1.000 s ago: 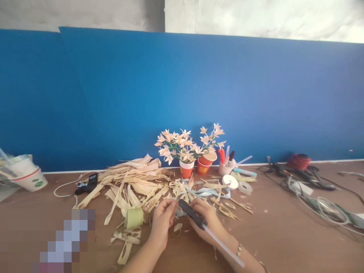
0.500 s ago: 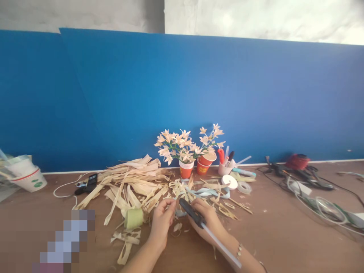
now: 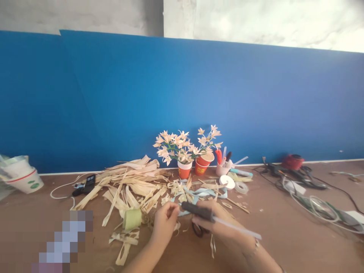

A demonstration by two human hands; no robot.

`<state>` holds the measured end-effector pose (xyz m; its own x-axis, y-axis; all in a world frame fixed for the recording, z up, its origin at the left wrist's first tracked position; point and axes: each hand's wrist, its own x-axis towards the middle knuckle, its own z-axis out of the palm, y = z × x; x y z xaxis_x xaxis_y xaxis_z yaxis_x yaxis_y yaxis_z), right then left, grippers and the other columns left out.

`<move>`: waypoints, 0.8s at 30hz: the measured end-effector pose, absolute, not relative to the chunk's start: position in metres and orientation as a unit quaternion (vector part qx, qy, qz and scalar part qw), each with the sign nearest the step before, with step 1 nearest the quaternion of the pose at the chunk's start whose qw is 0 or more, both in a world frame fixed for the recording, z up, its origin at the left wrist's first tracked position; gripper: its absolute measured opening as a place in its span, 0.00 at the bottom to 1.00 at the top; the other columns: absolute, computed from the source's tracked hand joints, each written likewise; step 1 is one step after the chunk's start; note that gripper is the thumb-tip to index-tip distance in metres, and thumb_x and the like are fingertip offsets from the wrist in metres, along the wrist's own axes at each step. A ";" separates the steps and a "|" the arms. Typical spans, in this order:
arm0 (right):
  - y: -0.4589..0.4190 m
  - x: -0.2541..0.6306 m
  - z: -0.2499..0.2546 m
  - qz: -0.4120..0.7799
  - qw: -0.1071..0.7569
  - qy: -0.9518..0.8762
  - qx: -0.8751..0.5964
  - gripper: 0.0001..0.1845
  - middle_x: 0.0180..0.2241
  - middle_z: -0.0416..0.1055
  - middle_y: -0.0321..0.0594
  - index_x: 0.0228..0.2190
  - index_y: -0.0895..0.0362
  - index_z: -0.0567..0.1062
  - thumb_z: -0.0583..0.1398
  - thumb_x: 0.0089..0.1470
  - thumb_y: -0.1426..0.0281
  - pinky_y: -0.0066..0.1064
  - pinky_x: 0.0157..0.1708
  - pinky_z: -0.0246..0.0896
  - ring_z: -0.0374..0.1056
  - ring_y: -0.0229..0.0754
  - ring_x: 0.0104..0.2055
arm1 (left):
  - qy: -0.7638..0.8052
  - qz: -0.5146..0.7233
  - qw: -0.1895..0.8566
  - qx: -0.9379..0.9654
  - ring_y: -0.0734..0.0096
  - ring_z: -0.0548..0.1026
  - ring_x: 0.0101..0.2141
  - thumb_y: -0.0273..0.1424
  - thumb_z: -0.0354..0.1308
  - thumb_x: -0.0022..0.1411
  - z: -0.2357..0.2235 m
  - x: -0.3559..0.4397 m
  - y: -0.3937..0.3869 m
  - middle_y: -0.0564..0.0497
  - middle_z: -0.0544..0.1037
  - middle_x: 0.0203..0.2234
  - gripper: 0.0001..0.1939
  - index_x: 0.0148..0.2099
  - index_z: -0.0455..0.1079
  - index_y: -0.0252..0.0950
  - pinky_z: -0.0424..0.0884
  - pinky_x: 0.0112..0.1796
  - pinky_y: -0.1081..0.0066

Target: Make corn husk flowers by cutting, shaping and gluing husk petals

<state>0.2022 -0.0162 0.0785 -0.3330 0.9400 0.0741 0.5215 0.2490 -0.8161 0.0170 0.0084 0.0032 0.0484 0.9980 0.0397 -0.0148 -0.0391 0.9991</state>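
Observation:
My right hand (image 3: 212,218) is wrapped round a black glue gun (image 3: 197,210), with a long translucent glue stick (image 3: 239,227) poking out of its rear over my wrist. The gun's tip points left, close to the fingertips of my left hand (image 3: 165,218). Those fingers are pinched together; what lies between them is too small to make out. Under my right hand, partly hidden, are the dark handles of scissors (image 3: 199,230). Just beyond both hands lie a pale blue ribbon (image 3: 210,192) and scraps of dried husk (image 3: 174,186).
Dried husks (image 3: 139,170) are heaped at left, with a green roll (image 3: 132,219) in front. Husk flowers (image 3: 179,144) stand in a red paper cup (image 3: 184,172). A pen cup (image 3: 222,169) and tape roll (image 3: 241,187) are farther right, then tangled cables (image 3: 301,189). A white tub (image 3: 27,182) stands far left.
My right hand has shifted right and turned the glue gun flatter, its glue stick swinging right. The scissors' handles now show beneath it. My left hand stays pinched nearly in place.

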 end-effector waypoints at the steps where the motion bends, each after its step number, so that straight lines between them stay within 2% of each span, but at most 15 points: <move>1: -0.019 0.206 0.085 0.321 0.246 -0.765 -0.502 0.02 0.21 0.69 0.33 0.23 0.56 0.71 0.60 0.45 0.71 0.25 0.25 0.53 0.62 0.37 0.24 | 0.478 0.510 0.514 0.497 0.79 0.59 0.15 0.40 0.60 0.50 0.004 0.016 0.009 0.58 0.65 0.14 0.13 0.28 0.69 0.34 0.54 0.17 0.79; 2: -0.020 0.211 0.090 0.281 0.207 -0.782 -0.516 0.02 0.22 0.70 0.34 0.24 0.56 0.71 0.58 0.44 0.74 0.25 0.25 0.51 0.62 0.37 0.24 | 0.481 0.522 0.522 0.473 0.80 0.59 0.15 0.41 0.60 0.50 0.005 0.015 0.010 0.58 0.64 0.14 0.14 0.29 0.68 0.34 0.54 0.17 0.79; 5: -0.022 0.233 0.093 0.179 0.136 -0.762 -0.607 0.11 0.27 0.72 0.37 0.28 0.56 0.70 0.54 0.40 0.79 0.26 0.25 0.49 0.64 0.39 0.26 | 0.481 0.555 0.539 0.412 0.81 0.57 0.15 0.42 0.59 0.51 0.010 0.012 0.013 0.60 0.62 0.13 0.15 0.28 0.66 0.34 0.52 0.16 0.80; 9: -0.022 0.279 0.067 0.132 0.073 -0.688 -0.710 0.20 0.36 0.73 0.46 0.39 0.58 0.68 0.54 0.40 0.79 0.30 0.31 0.54 0.68 0.47 0.36 | 0.453 0.583 0.563 0.371 0.82 0.57 0.15 0.42 0.61 0.50 0.013 0.012 0.014 0.60 0.63 0.13 0.16 0.29 0.66 0.34 0.53 0.17 0.80; 14: -0.028 0.322 0.030 0.097 -0.023 -0.576 -0.811 0.21 0.40 0.72 0.52 0.46 0.61 0.66 0.53 0.47 0.76 0.36 0.36 0.56 0.68 0.54 0.45 | 0.423 0.607 0.576 0.348 0.83 0.58 0.15 0.42 0.62 0.49 0.012 0.013 0.014 0.59 0.64 0.13 0.17 0.28 0.65 0.34 0.53 0.17 0.81; 16: -0.031 0.323 0.031 0.074 -0.042 -0.566 -0.820 0.21 0.43 0.71 0.53 0.46 0.61 0.66 0.53 0.48 0.75 0.39 0.37 0.56 0.65 0.56 0.48 | 0.418 0.615 0.573 0.343 0.83 0.57 0.15 0.43 0.62 0.50 0.012 0.012 0.015 0.59 0.64 0.13 0.17 0.28 0.65 0.34 0.52 0.16 0.81; 19: -0.032 0.301 0.050 0.009 -0.088 -0.555 -0.827 0.17 0.42 0.70 0.55 0.42 0.62 0.70 0.55 0.47 0.74 0.43 0.39 0.55 0.64 0.59 0.48 | 0.428 0.623 0.562 0.334 0.85 0.56 0.14 0.43 0.62 0.50 0.013 0.011 0.015 0.58 0.67 0.16 0.17 0.30 0.65 0.34 0.48 0.15 0.82; 20: -0.031 0.289 0.058 -0.018 -0.093 -0.552 -0.829 0.15 0.40 0.71 0.55 0.39 0.62 0.72 0.55 0.48 0.75 0.43 0.39 0.54 0.64 0.59 0.47 | 0.432 0.629 0.554 0.332 0.85 0.56 0.14 0.43 0.62 0.50 0.014 0.011 0.015 0.57 0.69 0.18 0.17 0.30 0.65 0.34 0.48 0.15 0.82; 22: -0.027 0.256 0.070 -0.047 -0.045 -0.591 -0.804 0.12 0.40 0.71 0.52 0.35 0.59 0.74 0.53 0.50 0.76 0.40 0.38 0.54 0.65 0.55 0.46 | 0.437 0.641 0.538 0.329 0.86 0.56 0.14 0.42 0.63 0.49 0.016 0.010 0.015 0.56 0.70 0.21 0.17 0.31 0.66 0.34 0.49 0.16 0.81; 24: -0.021 0.219 0.073 -0.003 0.026 -0.714 -0.700 0.12 0.35 0.72 0.45 0.31 0.56 0.75 0.52 0.51 0.75 0.35 0.37 0.53 0.66 0.47 0.40 | 0.442 0.648 0.525 0.329 0.87 0.55 0.14 0.43 0.63 0.49 0.017 0.010 0.014 0.57 0.70 0.20 0.17 0.30 0.66 0.34 0.50 0.16 0.81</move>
<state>0.2195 -0.0212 0.0725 -0.0191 0.9990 0.0416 0.9993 0.0205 -0.0328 0.0102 0.0142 0.0170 -0.2314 0.9721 -0.0376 -0.3900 -0.0573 0.9190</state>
